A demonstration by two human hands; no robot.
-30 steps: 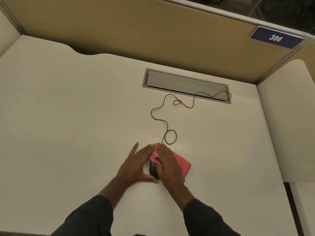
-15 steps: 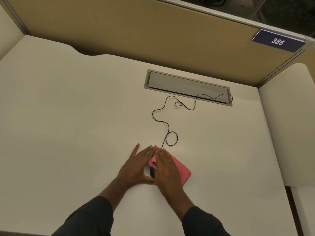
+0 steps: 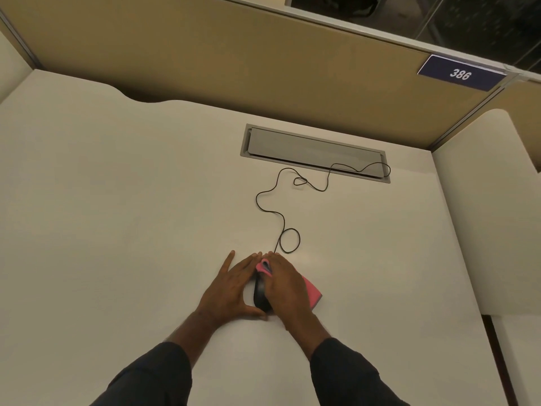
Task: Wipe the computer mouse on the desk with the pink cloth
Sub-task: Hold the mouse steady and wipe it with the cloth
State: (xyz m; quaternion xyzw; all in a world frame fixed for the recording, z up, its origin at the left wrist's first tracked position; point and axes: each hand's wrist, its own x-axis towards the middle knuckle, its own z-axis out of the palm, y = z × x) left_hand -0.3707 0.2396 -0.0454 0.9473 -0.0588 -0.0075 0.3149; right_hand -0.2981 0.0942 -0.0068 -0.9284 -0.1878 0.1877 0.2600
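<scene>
Low in the frame's centre, the left hand (image 3: pixel 231 288) rests flat with straight fingers against the black mouse (image 3: pixel 260 295) on the smooth white desk (image 3: pixel 117 230). The right hand (image 3: pixel 288 291) presses the pink cloth (image 3: pixel 311 291) over it. Beyond, the thin cable (image 3: pixel 273 212) loops to a grey cable hatch (image 3: pixel 314 150). The plate (image 3: pixel 461 73) at upper right reads "386".

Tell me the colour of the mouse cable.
Black; the cable shows clearly in the head view.
</scene>
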